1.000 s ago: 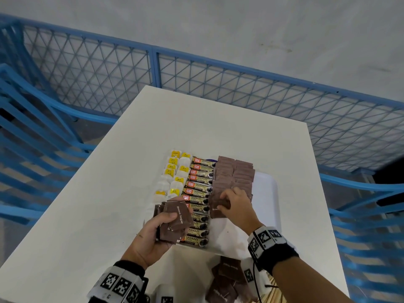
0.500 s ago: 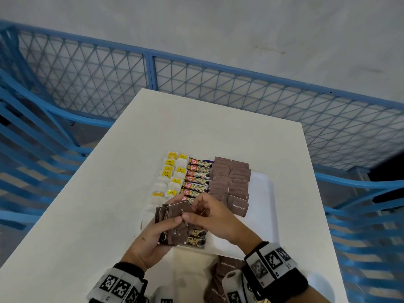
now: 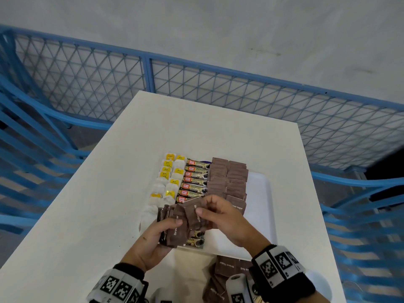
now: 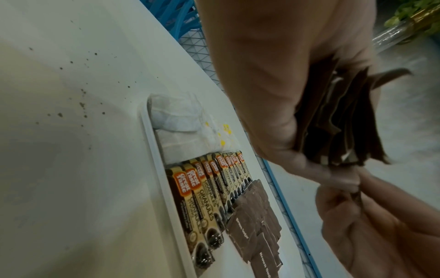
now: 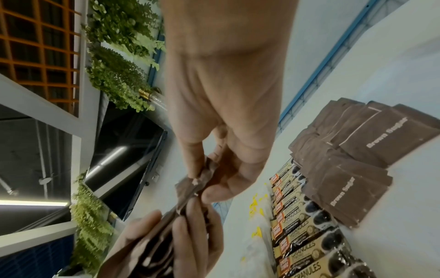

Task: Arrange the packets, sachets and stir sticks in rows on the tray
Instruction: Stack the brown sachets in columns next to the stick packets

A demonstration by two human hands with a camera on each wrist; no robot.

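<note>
Mid-row on brown sugar: left hand [image 3: 153,241] clutching sachet stack [image 3: 175,224], right hand [image 3: 220,217] pinching top sachet [image 3: 194,215]; next, laying it at tray's [image 3: 260,193] five o'clock

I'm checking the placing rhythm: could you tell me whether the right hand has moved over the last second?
Yes: the right hand has come back from the brown sugar rows leftwards to the held stack.

**Right hand pinching a brown sachet from a held stack**

The right hand [image 5: 223,120] pinched one brown sugar sachet [image 5: 195,180] between thumb and fingers. Below it, the left hand [image 5: 166,242] gripped a stack of sachets [image 5: 152,257]. To the right, rows of brown sugar sachets [image 5: 352,169] lay beside coffee granule sticks [image 5: 307,237].
</note>
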